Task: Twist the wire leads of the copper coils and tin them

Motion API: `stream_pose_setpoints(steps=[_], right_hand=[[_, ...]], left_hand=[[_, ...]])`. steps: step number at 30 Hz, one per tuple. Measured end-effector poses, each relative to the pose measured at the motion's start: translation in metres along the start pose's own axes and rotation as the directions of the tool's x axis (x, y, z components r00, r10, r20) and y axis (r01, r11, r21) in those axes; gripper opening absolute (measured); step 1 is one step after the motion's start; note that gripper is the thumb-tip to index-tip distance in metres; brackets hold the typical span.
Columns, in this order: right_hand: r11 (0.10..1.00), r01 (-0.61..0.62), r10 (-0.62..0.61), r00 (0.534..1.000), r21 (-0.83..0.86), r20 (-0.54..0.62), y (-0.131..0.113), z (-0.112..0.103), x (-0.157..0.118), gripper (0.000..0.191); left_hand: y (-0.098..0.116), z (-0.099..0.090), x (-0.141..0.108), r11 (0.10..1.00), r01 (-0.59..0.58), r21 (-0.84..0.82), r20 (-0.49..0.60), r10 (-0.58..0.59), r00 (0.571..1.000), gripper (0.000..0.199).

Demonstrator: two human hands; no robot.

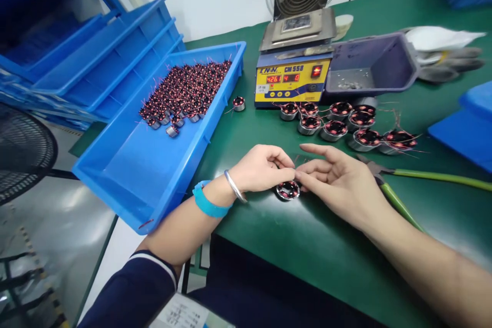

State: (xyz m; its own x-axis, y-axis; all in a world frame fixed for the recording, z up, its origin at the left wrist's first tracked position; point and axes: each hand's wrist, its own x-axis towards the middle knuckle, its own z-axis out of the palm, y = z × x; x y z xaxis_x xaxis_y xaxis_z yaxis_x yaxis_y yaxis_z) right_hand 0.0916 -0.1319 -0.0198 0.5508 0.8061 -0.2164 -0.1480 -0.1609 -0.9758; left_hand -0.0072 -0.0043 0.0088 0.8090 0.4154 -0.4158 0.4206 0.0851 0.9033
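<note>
I've got both hands meeting over one coil [287, 190] lying flat on the green mat [307, 246], near the front edge. My left hand [261, 168] sits just left of it, fingers curled and pinching at its top, probably a fine wire lead, too thin to tell. My right hand [338, 182] comes in from the right, palm up, fingertips touching the same spot, holding nothing else. Pliers [400, 192] lie just beside the right wrist. More coils [346, 125] wait toward the back by the solder pot [294, 69]; a blue tray [154, 164] overhangs the left edge.
</note>
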Motion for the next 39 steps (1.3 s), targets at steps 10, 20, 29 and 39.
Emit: stream_pose_setpoints(steps=[10,20,29,39], right_hand=[[0.734,0.455,-0.528,0.849,-0.504,-0.002,0.008,-0.004,-0.012,0.027],[0.708,0.423,-0.525,0.851,-0.565,-0.021,0.011,-0.004,-0.01,0.031],[0.729,0.457,-0.525,0.851,-0.51,0.012,-0.001,-0.005,-0.014,0.016],[0.867,0.29,-0.327,0.945,-0.405,-0.025,0.005,-0.013,-0.002,0.024]], left_hand=[[0.006,0.008,0.001,0.985,0.141,-0.096,0.031,-0.138,0.99,0.02],[-0.002,0.009,0.004,0.988,0.067,-0.139,0.006,-0.067,0.998,0.016],[-0.009,0.007,0.007,0.99,0.073,-0.124,0.075,-0.064,0.995,0.015],[-0.013,0.002,0.01,0.967,-0.04,-0.251,0.191,0.091,0.977,0.013]])
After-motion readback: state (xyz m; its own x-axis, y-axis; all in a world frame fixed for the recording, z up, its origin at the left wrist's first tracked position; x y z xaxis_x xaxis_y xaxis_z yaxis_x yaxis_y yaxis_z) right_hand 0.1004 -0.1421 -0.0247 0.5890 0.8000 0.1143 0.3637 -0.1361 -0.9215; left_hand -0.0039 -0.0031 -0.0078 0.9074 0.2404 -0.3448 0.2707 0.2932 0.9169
